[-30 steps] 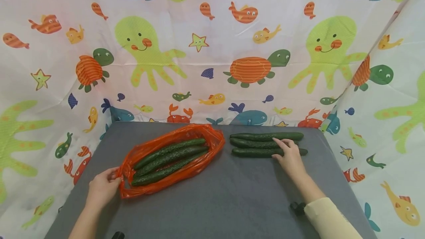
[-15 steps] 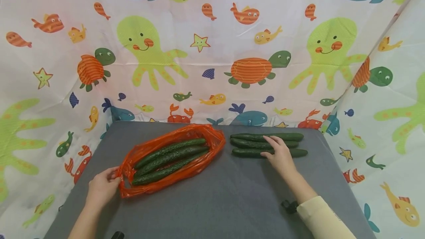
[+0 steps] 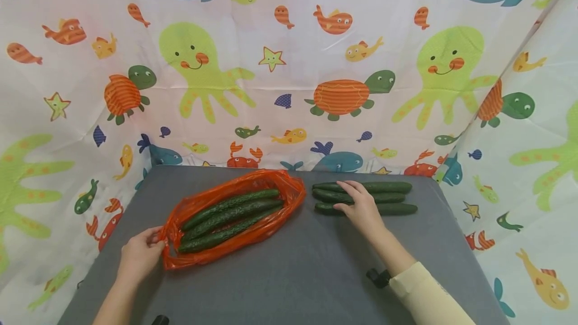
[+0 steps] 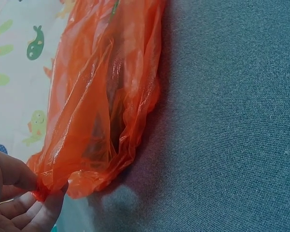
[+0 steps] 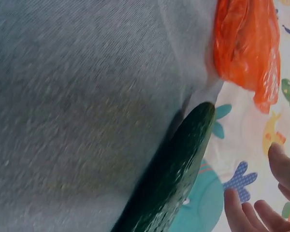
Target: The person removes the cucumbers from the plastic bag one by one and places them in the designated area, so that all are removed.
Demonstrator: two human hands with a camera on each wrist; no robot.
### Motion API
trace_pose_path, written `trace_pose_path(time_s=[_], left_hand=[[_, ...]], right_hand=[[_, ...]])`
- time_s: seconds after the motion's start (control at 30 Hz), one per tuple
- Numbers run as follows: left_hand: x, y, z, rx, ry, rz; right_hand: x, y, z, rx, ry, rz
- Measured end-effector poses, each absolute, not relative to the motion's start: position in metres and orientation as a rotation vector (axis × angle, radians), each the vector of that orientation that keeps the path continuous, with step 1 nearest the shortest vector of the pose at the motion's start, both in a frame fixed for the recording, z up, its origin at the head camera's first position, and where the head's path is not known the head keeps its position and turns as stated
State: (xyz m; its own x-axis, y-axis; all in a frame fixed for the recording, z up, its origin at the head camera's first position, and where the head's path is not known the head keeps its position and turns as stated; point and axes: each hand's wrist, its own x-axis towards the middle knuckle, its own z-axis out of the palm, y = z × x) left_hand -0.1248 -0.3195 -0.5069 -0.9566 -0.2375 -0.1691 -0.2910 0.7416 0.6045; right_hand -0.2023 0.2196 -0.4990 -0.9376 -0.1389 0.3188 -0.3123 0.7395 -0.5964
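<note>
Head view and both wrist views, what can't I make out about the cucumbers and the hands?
Head view: the right hand covers part of the loose cucumbers.
Head view: the bottom edge cuts off a black object, so I can't tell what it is.
Left wrist view: the orange bag hides nearly all the bagged cucumbers.
Right wrist view: the bottom edge crops one cucumber; the right edge crops the right hand.

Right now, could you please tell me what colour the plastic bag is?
The plastic bag is a see-through orange-red, showing best in the head view.
</note>
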Motion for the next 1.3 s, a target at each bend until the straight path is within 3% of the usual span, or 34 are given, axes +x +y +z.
trace_pose_path(time_s=[0.77, 1.3], left_hand=[[-0.122, -0.318, -0.515, -0.434, 2.874, 1.004], [-0.122, -0.316, -0.513, -0.401, 2.870, 1.031]], right_hand=[[-0.206, 0.155, -0.493, 0.334, -2.691, 1.252], [-0.201, 0.084, -0.491, 0.546, -2.654, 1.298]])
